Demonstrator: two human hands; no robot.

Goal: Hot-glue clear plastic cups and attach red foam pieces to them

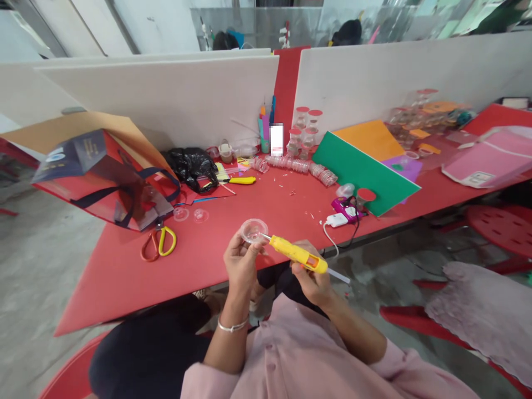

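Between the thumb and fingers of my left hand (242, 257) is a small clear plastic cup (254, 228), tilted with its round opening towards me. My right hand (312, 280) is wrapped round a yellow hot glue gun (297, 254). Its metal nozzle meets the cup's inside near the right rim; whether it touches cannot be made out. A translucent glue stick (338, 275) pokes out of the gun's back end. Both hands are over the front edge of the red table (216, 249). Two clear plastic discs (200, 215) lie on the table beyond my left hand.
Scissors (160, 241) with red and yellow handles lie at the left, by a large paper bag (120, 172). A yellow-handled cutter (241, 180) and a row of nested clear cups (297, 165) lie farther back. A white plug (336, 220) with cables and green board (368, 172) are at the right.
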